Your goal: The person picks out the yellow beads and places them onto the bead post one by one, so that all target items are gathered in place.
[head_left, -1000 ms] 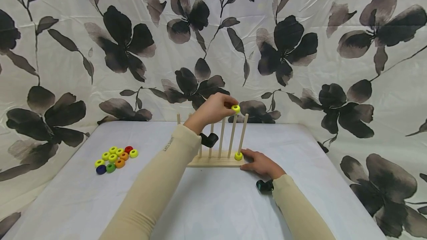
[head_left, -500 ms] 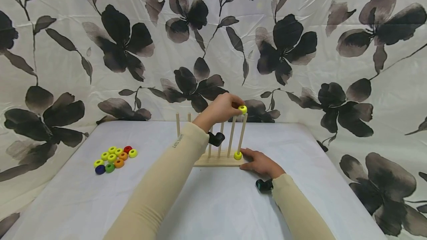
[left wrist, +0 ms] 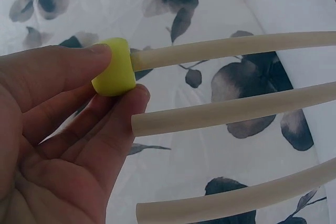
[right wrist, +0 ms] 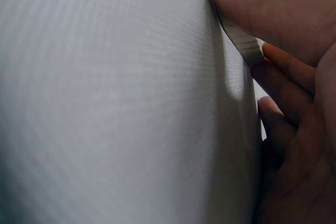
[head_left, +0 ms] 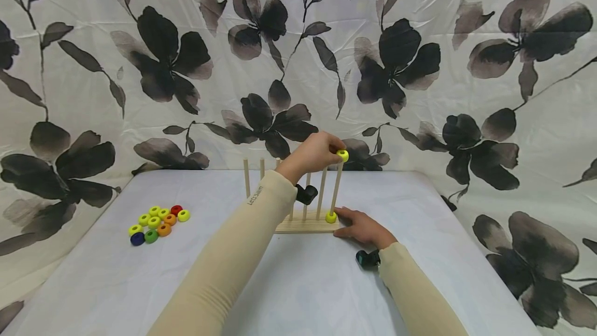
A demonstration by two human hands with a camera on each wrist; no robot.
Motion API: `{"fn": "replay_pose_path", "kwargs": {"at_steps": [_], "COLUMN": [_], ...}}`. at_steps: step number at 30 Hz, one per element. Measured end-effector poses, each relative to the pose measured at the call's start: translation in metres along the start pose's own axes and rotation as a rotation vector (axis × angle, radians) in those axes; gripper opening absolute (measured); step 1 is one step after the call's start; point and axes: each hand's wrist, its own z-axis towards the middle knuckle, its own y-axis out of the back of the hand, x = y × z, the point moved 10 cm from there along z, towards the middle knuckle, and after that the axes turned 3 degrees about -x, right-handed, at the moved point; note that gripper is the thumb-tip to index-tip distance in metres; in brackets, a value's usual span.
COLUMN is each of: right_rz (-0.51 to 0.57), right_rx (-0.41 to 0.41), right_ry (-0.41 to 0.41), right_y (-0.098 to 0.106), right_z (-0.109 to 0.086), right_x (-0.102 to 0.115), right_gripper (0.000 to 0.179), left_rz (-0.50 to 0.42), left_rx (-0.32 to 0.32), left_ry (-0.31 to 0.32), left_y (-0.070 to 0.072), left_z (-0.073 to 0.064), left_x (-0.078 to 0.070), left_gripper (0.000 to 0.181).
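My left hand (head_left: 312,156) pinches a yellow bead (head_left: 342,156) at the top of the rightmost peg (head_left: 336,191) of a wooden peg rack. In the left wrist view, thumb and fingertips hold the bead (left wrist: 115,69), and the peg's tip meets its hole. A second yellow bead (head_left: 330,217) sits at the foot of that same peg. Down at the rack's right end, my right hand (head_left: 365,228) grips the wooden base (head_left: 305,227). The right wrist view has the thumb along one side of the base end (right wrist: 244,43) and fingers at the other. My left forearm hides part of the rack.
On the left of the white-covered table (head_left: 93,279) lies a group of loose beads: several yellow (head_left: 154,222), two orange (head_left: 164,229), one red (head_left: 176,210), one green (head_left: 151,236) and one dark blue (head_left: 137,239). A floral cloth (head_left: 298,66) hangs behind the table.
My left hand has carried the yellow bead rightward, from above the neighbouring peg to the top of the rightmost one, then slightly down. The right hand keeps its hold on the base.
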Motion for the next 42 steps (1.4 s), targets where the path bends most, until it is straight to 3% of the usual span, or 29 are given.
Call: {"fn": "replay_pose_path", "kwargs": {"at_steps": [12, 29, 42], "right_rz": [0.010, 0.019, 0.033], "right_rx": [0.001, 0.002, -0.002], "right_ry": [-0.007, 0.004, 0.024], "right_y": [-0.002, -0.001, 0.000], "right_z": [0.002, 0.000, 0.002], "right_x": [0.000, 0.004, 0.001], "right_gripper": [0.075, 0.074, 0.074], "left_rz": [0.031, 0.124, 0.168], "left_rx": [0.037, 0.067, 0.058], "left_ry": [-0.006, -0.079, -0.032], "left_y": [-0.006, -0.009, -0.002], "left_z": [0.002, 0.000, -0.005], "left_x": [0.002, -0.004, 0.008], "left_gripper": [0.034, 0.020, 0.034]}}
